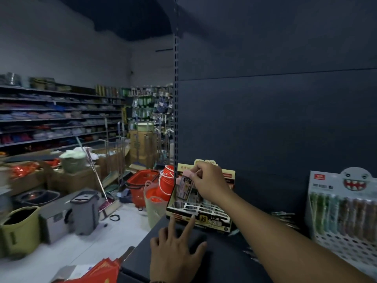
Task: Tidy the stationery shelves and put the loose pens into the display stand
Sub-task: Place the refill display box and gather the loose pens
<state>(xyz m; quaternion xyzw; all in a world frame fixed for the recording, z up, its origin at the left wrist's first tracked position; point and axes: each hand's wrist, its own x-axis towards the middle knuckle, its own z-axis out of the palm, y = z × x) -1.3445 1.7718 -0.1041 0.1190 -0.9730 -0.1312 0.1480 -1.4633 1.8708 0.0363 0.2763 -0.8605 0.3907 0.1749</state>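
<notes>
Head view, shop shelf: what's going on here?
A person works at a dark shelf. The right hand pinches a small clear pack with a pink top just above the display stand, over its white slot grid. The left hand lies open on the shelf, fingertips at the stand's front. The pack is not yet in a slot. A white pen box stands further right.

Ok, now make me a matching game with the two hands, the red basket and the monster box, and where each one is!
Things:
1 right hand
2 left hand
3 red basket
4 monster box

Places:
A on the floor
B pinching the pink-topped pack
C at the right of the dark shelf
D spread flat on the dark shelf

Pairs: 1-B, 2-D, 3-A, 4-C
</notes>
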